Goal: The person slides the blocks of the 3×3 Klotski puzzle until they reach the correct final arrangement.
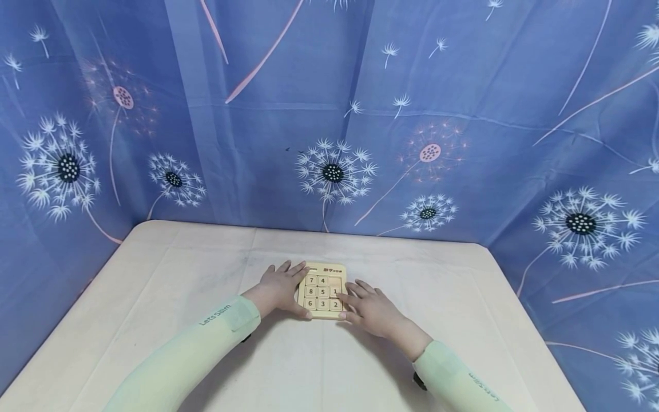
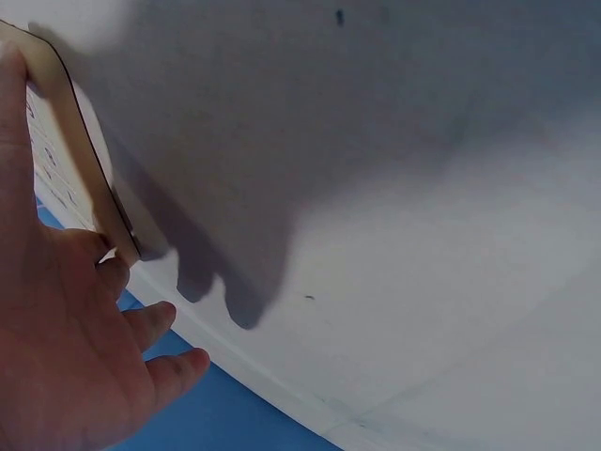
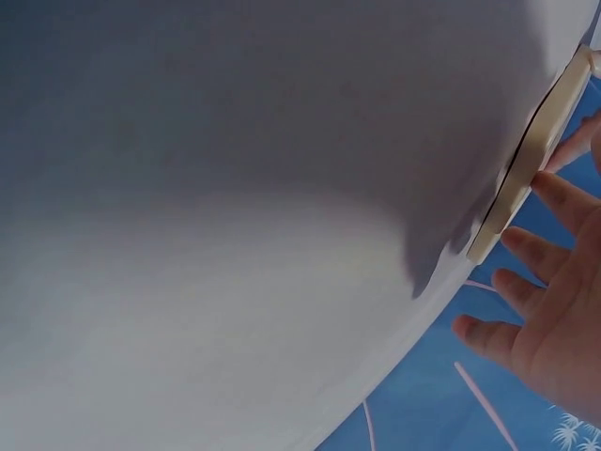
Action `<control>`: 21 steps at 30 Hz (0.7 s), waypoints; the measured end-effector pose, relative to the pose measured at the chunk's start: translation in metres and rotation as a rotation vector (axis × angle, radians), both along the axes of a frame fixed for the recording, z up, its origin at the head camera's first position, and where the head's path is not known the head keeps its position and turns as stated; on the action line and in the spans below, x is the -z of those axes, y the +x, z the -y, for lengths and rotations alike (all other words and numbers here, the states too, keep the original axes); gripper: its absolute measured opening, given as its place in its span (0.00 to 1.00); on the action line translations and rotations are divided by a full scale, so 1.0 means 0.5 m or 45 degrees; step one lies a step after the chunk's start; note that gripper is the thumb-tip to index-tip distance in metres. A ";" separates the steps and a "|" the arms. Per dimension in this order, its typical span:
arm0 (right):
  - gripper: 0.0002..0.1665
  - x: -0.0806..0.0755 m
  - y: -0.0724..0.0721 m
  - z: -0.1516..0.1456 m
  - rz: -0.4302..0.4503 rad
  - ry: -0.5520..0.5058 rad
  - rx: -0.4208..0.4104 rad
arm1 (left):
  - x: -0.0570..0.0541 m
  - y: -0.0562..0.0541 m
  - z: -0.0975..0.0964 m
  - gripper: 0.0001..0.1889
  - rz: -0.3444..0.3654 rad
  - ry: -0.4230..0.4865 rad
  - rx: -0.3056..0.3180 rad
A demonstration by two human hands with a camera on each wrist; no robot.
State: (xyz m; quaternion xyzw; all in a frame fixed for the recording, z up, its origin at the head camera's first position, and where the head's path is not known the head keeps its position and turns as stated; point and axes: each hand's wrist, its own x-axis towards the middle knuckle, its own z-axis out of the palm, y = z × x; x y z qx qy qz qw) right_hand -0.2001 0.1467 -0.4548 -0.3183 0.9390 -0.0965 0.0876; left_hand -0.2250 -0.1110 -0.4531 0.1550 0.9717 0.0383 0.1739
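Note:
A pale wooden sliding number puzzle (image 1: 325, 314) lies flat on the table between both hands. Its top row shows 7, 4 and a bare slot at the right; below come 8, 5, 1, then 6, 3, 2. My left hand (image 1: 278, 290) holds the puzzle's left side, thumb at the near corner and index finger by the far corner. In the left wrist view, the other fingers spread out past the frame's edge (image 2: 83, 155). My right hand (image 1: 374, 312) rests a fingertip on the tile marked 1 (image 1: 334, 290), its thumb at the near right corner. Its remaining fingers extend beside the frame (image 3: 533, 155).
A light cloth covers the table (image 1: 206, 257), with its far edge behind the puzzle. Blue curtains (image 1: 257, 160) printed with dandelions hang along the back and both sides. Pale green sleeves (image 1: 190, 343) cover both forearms.

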 end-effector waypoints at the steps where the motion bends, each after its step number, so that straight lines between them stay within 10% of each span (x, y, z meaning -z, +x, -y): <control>1: 0.33 0.000 0.000 0.000 -0.001 0.001 0.001 | 0.000 0.000 0.000 0.63 0.001 0.003 -0.002; 21: 0.32 0.008 -0.010 0.004 0.001 -0.020 0.019 | -0.009 0.008 -0.001 0.62 -0.008 0.002 0.006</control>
